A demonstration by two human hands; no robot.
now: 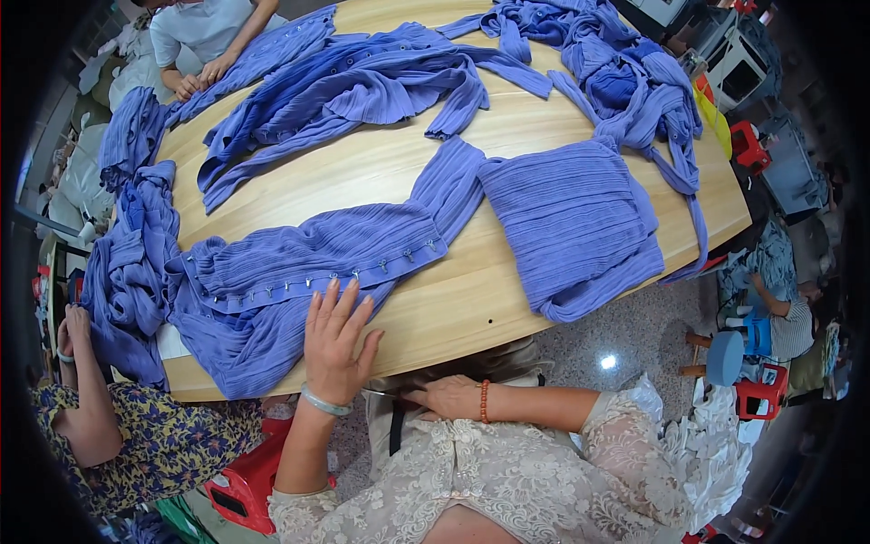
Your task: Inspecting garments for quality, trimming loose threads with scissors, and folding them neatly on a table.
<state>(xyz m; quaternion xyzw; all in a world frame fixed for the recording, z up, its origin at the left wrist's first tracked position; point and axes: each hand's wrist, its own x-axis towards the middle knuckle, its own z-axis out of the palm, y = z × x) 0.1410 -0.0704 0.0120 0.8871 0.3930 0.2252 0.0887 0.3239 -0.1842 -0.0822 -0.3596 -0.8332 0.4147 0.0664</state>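
Note:
A ribbed violet-blue knit garment [317, 240] lies spread before me, a row of small shiny fastenings along its front band. My left hand [335, 349] is open, fingers spread, with its fingertips at the lower edge of that band; a pale bangle circles the wrist. Lower down, by my lap at the table's near edge, my right hand [450, 397] is closed around a thin metal tool [381, 393], mostly hidden by the fingers. Beaded in orange-red, a bracelet sits on that wrist. To the right rests a folded violet-blue garment [571, 227].
More violet-blue garments [344, 91] lie across the wooden table [435, 322], with a heap [625, 82] at far right. One person [208, 36] handles a garment at far left; another in a floral top [154, 444] sits at near left. Red stools [245, 480] stand around.

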